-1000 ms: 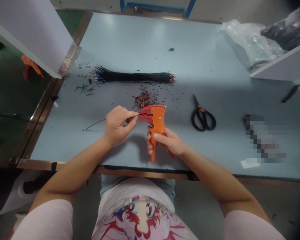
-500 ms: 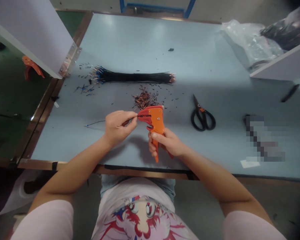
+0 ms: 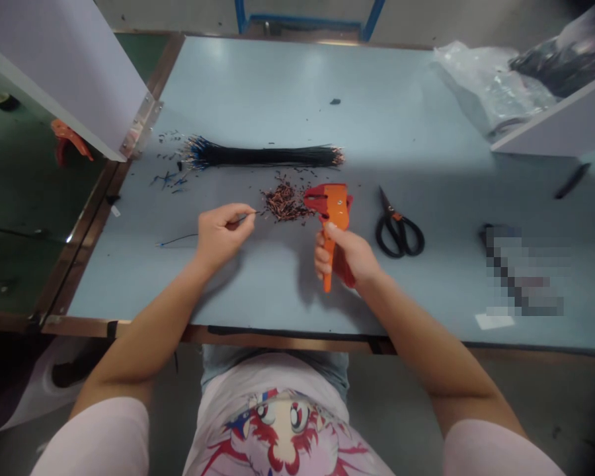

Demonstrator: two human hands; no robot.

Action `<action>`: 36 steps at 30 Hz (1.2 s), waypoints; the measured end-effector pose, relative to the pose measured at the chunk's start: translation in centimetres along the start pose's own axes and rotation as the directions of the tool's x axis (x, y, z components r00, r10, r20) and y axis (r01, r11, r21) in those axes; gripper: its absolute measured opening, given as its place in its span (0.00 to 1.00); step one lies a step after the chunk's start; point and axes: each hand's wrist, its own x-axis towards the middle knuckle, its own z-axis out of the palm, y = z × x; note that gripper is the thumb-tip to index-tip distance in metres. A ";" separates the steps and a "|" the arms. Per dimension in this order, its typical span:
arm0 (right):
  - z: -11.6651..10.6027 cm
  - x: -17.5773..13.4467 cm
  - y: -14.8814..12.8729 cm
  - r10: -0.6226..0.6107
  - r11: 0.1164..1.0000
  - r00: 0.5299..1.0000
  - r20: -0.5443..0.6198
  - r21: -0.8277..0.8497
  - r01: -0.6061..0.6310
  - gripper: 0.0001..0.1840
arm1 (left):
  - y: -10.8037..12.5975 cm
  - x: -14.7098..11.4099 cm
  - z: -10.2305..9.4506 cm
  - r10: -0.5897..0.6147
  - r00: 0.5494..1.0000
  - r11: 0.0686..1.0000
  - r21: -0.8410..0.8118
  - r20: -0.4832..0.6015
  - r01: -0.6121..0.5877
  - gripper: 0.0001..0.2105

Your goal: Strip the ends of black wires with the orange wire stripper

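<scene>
My left hand (image 3: pixel 224 235) pinches a thin black wire (image 3: pixel 178 237) near one end; its blue-tipped other end trails to the left above the table. Wrapped around the handles of an orange and red wire stripper (image 3: pixel 335 206) is my right hand (image 3: pixel 344 254). The stripper's red jaws point left, apart from the wire. Between the two hands lies a pile of black and copper wire scraps (image 3: pixel 283 202). Behind it stretches a bundle of black wires (image 3: pixel 265 157), with blue terminals at the left and bare copper ends at the right.
Black-handled scissors (image 3: pixel 399 233) lie right of the stripper. Clear plastic bags (image 3: pixel 500 86) sit at the back right beside a white panel (image 3: pixel 558 116). Another white panel (image 3: pixel 74 73) stands at the left. A blurred-out item (image 3: pixel 525 271) and a black stick-like object (image 3: pixel 572 180) are at the right.
My right hand has carried the stripper up and to the right, off the wire. My left hand has shifted slightly left and away from me, still pinching the wire.
</scene>
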 end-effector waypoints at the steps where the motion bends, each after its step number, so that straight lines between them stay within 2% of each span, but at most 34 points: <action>1: -0.3 0.1 -0.4 0.017 1.000 1.000 -0.012 0.010 -0.017 0.20 | -0.1 0.2 -0.1 -0.043 0.999 0.999 -0.034 -0.020 0.042 0.03; 4: -0.9 0.4 -0.6 0.080 0.996 0.997 -0.021 -0.023 -0.081 0.19 | -0.1 0.3 0.0 -0.138 0.990 0.983 -0.126 -0.015 0.135 0.04; 7: -0.7 0.4 0.3 0.140 0.987 0.990 0.024 -0.084 -0.138 0.20 | 0.4 -0.1 0.4 -0.152 0.987 0.974 -0.166 0.041 0.157 0.05; 14: 0.7 -0.7 1.4 0.160 0.975 0.980 0.117 -0.171 -0.139 0.22 | 1.4 -0.5 0.5 -0.048 0.998 0.989 -0.139 0.036 0.053 0.02; 21: 1.0 -1.1 1.5 0.140 0.982 0.974 0.181 -0.153 -0.113 0.21 | 1.6 -0.8 0.8 0.062 0.996 0.988 -0.143 0.069 -0.052 0.03; 36: 1.2 -1.2 1.8 0.145 0.980 0.962 0.232 -0.170 -0.107 0.21 | 1.8 -1.3 1.1 0.058 0.995 0.990 -0.130 0.081 -0.048 0.03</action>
